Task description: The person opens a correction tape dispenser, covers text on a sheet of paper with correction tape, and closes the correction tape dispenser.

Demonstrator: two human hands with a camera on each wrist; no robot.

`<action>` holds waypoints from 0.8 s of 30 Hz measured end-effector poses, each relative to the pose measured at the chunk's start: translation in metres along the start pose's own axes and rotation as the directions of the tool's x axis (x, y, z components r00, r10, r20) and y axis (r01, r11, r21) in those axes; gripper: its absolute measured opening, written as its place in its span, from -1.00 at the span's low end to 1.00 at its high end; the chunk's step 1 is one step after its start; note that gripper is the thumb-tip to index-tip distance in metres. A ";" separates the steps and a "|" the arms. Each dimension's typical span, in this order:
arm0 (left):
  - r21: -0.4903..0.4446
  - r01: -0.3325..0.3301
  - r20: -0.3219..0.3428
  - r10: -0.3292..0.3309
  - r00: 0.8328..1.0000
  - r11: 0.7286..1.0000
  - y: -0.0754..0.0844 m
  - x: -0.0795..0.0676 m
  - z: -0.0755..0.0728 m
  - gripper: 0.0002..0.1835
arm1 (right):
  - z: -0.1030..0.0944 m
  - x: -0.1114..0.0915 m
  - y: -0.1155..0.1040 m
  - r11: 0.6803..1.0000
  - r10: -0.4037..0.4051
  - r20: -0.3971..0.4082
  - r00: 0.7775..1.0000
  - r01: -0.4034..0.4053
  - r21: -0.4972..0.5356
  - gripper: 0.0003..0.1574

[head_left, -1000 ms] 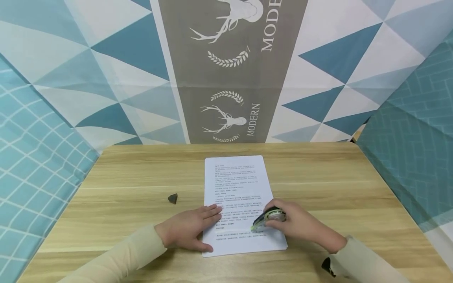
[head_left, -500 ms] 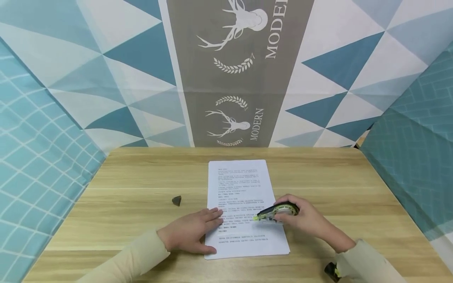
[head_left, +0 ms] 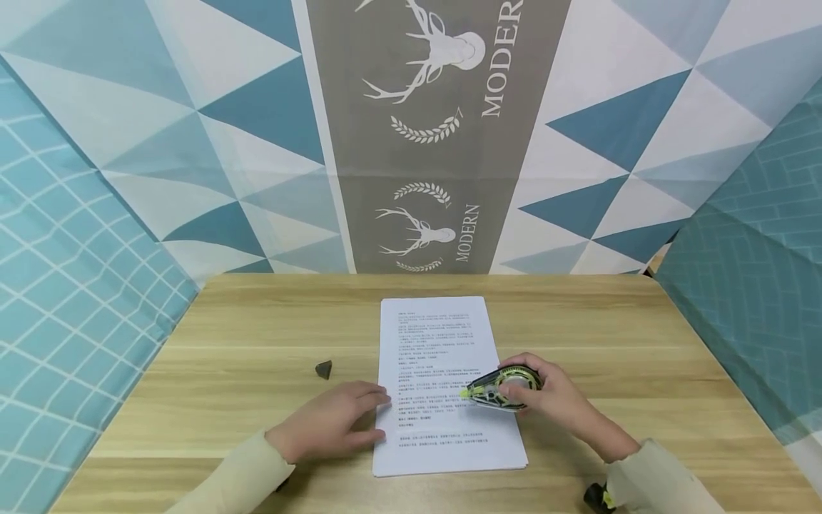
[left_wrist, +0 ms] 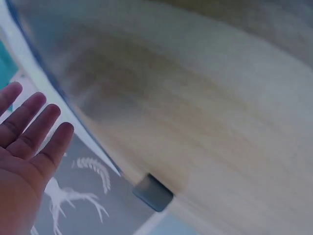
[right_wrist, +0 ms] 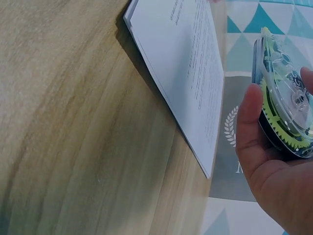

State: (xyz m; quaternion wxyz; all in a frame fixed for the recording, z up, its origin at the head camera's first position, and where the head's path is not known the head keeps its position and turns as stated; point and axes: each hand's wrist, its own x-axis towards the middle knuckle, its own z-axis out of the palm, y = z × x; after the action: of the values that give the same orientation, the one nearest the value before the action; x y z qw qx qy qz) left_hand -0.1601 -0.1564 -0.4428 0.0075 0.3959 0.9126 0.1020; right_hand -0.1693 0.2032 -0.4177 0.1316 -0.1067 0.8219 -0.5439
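Observation:
A stack of printed paper (head_left: 443, 457) lies on the wooden table. My right hand (head_left: 561, 400) holds a correction tape dispenser (head_left: 504, 389) over the sheet's lower right side, its yellow-green tip pointing left. In the right wrist view thumb and fingers grip the dispenser's clear casing (right_wrist: 288, 88), through which a toothed green wheel shows. At the sheet's left edge is my left hand (head_left: 330, 421), holding nothing, its fingertips right by the margin. The left wrist view has its fingers (left_wrist: 36, 125) extended and spread a little.
Left of the paper, beyond my left hand, lies a small dark wedge-shaped piece (head_left: 324, 369). A black object (head_left: 599, 497) shows beside the right sleeve. The wooden table (head_left: 578, 314) ends at a patterned cloth backdrop (head_left: 411, 143), with blue cloths on both sides.
My right hand has raised the correction tape dispenser from the lower printed lines and turned its flat side up. My left hand has slid left, from on the sheet to its edge.

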 end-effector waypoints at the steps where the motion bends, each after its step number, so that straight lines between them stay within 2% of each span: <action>1: -0.003 0.014 -0.015 -0.014 1.000 1.000 -0.001 -0.001 -0.001 -0.49 | 0.000 0.000 0.000 1.000 0.000 0.001 1.000 0.000 0.003 -0.44; 7: -0.022 0.055 -0.127 -0.057 0.990 0.998 -0.012 -0.008 -0.009 -0.59 | 0.000 0.000 -0.001 1.000 0.012 -0.012 1.000 -0.012 0.016 -0.45; 11: -0.058 0.086 -0.212 -0.096 0.973 0.995 -0.023 -0.016 -0.015 -0.64 | 0.001 0.001 -0.001 0.998 0.050 -0.022 0.999 -0.049 0.032 -0.46; 14: -0.079 0.140 -0.252 -0.156 0.955 0.987 -0.033 -0.023 -0.018 -0.66 | 0.002 0.001 0.000 0.996 0.071 -0.019 0.997 -0.069 0.060 -0.45; 19: -0.125 0.259 -0.261 -0.284 0.923 0.958 -0.048 -0.032 -0.019 -0.63 | 0.001 0.001 0.000 0.993 0.071 -0.016 0.997 -0.069 0.094 -0.40; 24: -0.183 0.347 -0.216 -0.382 0.899 0.920 -0.058 -0.036 -0.018 -0.58 | 0.002 0.003 0.001 0.989 0.106 -0.023 0.994 -0.103 0.103 -0.38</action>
State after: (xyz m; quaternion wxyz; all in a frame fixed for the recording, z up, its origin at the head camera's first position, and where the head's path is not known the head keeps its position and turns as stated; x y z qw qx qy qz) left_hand -0.1789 -0.2245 -0.4384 -0.0596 0.2005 0.9548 0.2111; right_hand -0.1710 0.2008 -0.4195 0.1536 -0.0490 0.7995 -0.5786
